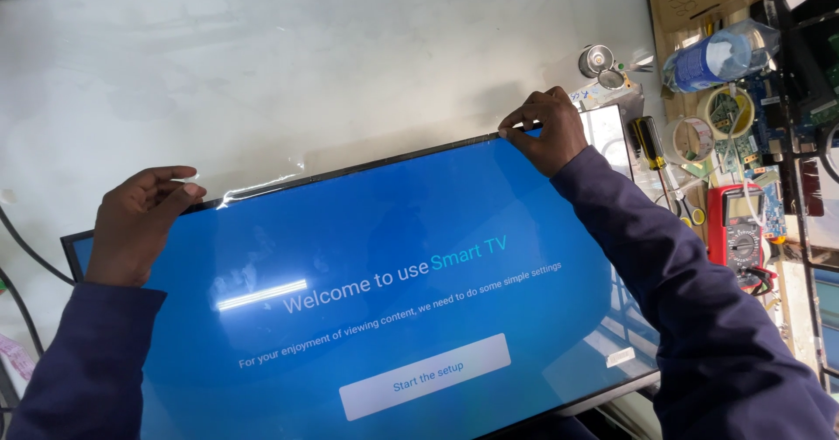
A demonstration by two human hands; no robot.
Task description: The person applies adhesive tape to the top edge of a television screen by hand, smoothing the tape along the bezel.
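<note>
While the lit television panel (393,291) is lying flat on the white tabletop (350,64), you are pinching its far edge with your left hand (135,226) and right hand (546,130), fingers curled over the rim, steadying it.

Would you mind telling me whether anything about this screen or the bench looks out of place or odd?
The lit blue screen lies flat and askew on the white table, switched on. Both hands, the left hand and the right hand, pinch its top edge. Tools, tape rolls and a red multimeter crowd the right side.
</note>
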